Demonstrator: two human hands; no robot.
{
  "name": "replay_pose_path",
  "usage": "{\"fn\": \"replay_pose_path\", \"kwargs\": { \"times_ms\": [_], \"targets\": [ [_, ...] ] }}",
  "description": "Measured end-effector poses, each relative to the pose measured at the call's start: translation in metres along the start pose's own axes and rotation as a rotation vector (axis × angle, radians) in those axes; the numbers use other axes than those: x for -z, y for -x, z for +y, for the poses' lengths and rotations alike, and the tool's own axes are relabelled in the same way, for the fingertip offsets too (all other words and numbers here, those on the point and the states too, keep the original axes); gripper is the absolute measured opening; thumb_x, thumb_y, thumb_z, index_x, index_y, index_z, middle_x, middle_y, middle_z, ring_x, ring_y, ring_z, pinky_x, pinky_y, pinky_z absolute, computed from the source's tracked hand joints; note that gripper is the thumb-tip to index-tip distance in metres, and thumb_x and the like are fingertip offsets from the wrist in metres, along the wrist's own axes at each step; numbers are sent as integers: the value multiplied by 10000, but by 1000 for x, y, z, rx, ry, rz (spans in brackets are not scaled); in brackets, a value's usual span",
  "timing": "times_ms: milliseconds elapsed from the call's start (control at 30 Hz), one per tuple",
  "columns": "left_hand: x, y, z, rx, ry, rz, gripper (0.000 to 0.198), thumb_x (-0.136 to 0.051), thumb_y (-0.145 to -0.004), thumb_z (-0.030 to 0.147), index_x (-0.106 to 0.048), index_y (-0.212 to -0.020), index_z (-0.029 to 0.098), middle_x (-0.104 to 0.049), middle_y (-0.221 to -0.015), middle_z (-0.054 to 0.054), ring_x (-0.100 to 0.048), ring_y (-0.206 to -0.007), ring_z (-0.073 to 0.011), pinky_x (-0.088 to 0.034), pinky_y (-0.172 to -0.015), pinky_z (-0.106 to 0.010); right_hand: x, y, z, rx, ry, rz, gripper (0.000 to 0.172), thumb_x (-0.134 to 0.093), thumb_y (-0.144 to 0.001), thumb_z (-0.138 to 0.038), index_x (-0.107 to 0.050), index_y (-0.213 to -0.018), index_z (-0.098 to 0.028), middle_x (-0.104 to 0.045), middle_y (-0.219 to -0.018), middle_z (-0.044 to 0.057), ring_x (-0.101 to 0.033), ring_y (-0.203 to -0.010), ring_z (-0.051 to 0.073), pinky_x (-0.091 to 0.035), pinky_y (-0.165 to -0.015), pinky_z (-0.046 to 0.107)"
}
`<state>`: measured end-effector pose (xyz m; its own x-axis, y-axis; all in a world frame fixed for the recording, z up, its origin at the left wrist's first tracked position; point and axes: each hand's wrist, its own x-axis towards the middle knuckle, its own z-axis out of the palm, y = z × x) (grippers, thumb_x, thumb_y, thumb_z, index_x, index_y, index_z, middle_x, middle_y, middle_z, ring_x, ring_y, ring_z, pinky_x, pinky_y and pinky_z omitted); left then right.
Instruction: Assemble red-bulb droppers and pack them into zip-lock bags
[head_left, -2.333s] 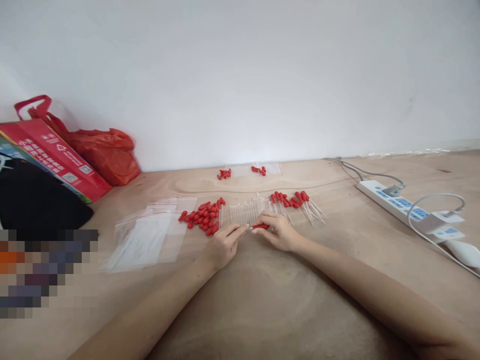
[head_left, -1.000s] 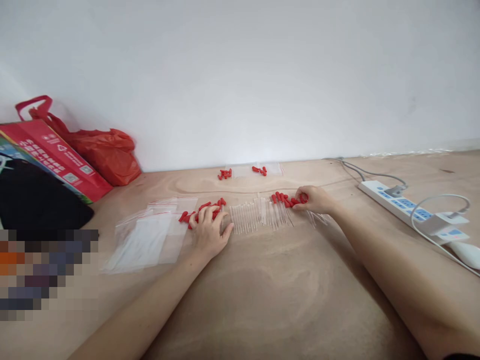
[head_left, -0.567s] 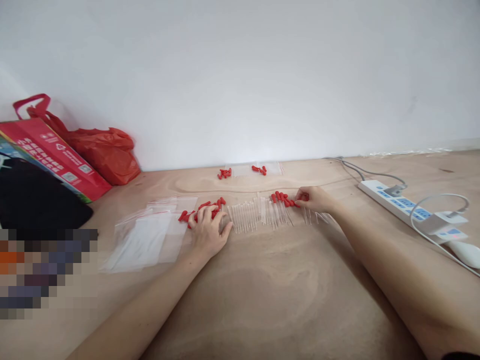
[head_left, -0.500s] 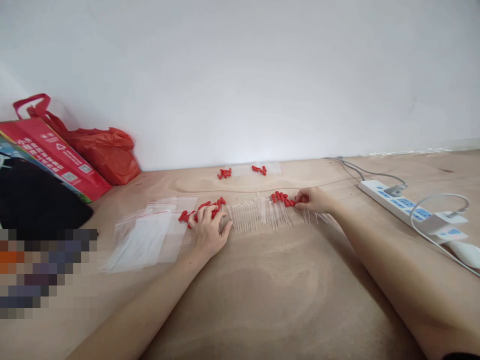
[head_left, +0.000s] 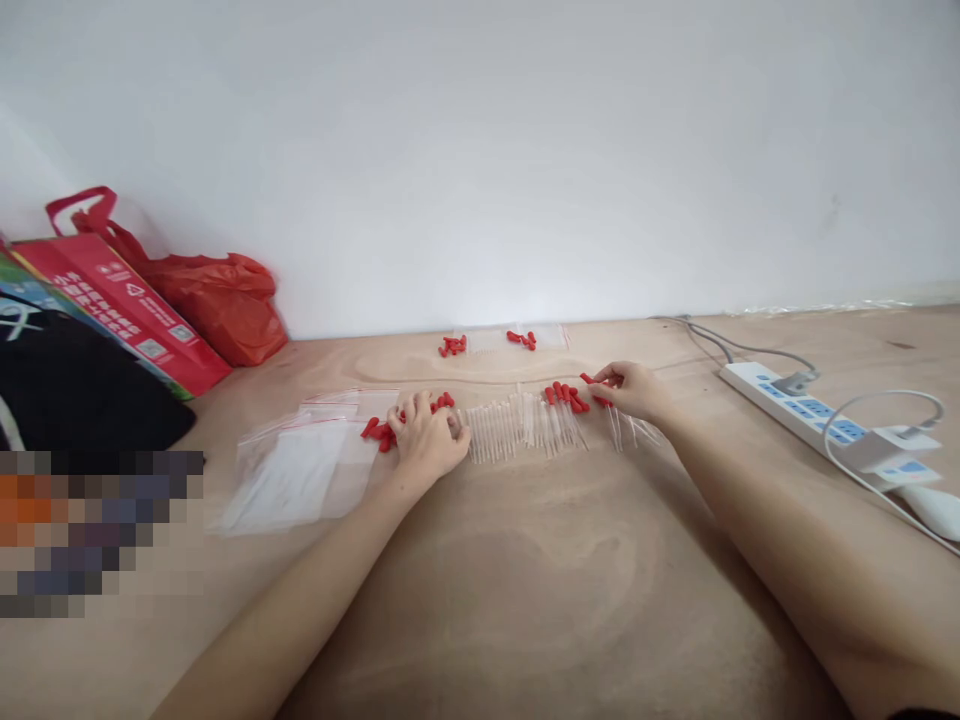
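Observation:
My left hand (head_left: 427, 437) rests with curled fingers on a pile of loose red rubber caps (head_left: 379, 430), and what its fingers hold is hidden. A row of clear glass tubes (head_left: 499, 432) lies to its right on the wooden tabletop (head_left: 525, 570). My right hand (head_left: 630, 388) is pinched on a red-capped dropper (head_left: 590, 380) lifted slightly above the group of finished red-capped droppers (head_left: 564, 398). Both forearms stretch in from the near edge.
Clear zip bags (head_left: 300, 465) lie left of the caps. A red box (head_left: 120, 305), a red plastic bag (head_left: 217, 300) and a black item (head_left: 67, 390) stand at the left. A white power strip (head_left: 817, 420) with cables lies right. Two small filled bags (head_left: 495, 341) sit by the wall.
My hands parted from the middle: the left went to the cap pile and curled on it, the right to the finished droppers, where it has lifted one capped dropper slightly.

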<state>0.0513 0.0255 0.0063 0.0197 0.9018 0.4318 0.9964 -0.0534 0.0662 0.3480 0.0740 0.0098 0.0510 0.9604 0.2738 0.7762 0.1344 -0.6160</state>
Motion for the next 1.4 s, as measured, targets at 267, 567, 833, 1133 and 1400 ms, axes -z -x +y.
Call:
{"fn": "replay_pose_path", "kwargs": {
  "times_ms": [267,567,833,1133,1400],
  "targets": [
    [-1,-20,14,57,-113,-199,236,-496,-662,298,-651,-668,119,-540,-968,-193,-399,-995,-354,-296,-775,-476,-54,57,-44,409,-238,160,79,-519,-703,-227,-544,-748,-167,-557,-673,24,-502,-600,128,-404,-574,253],
    [29,3,11,-321,254,-87,133,-421,-790,214,-540,-768,159,-589,-998,-80,-505,-930,-227,-325,-812,-396,-66,89,-61,595,-367,32,240,-446,-783,-130,-589,-963,-199,-507,-848,63,-517,-725,130,-442,-553,235],
    [2,39,-2,-565,442,191,172,-364,-867,159,-520,-928,199,-673,-780,13,-590,-636,-111,-251,-883,-364,-69,86,-59,528,-426,-13,134,-545,-763,-209,-622,-872,-203,-543,-779,40,-539,-706,130,-457,-575,244],
    [1,39,0,-625,442,174,216,-391,-855,117,-560,-951,210,-675,-848,-6,-606,-754,-126,-236,-872,-369,-67,88,-61,572,-432,-43,118,-538,-770,-221,-608,-862,-198,-555,-818,44,-554,-718,124,-475,-635,258],
    [1,39,-2,-654,411,131,249,-369,-855,119,-568,-972,214,-670,-856,-20,-597,-756,-137,-254,-825,-369,-64,89,-64,632,-473,-93,148,-504,-801,-227,-593,-915,-193,-588,-849,65,-566,-794,146,-476,-704,289]
  ]
}}
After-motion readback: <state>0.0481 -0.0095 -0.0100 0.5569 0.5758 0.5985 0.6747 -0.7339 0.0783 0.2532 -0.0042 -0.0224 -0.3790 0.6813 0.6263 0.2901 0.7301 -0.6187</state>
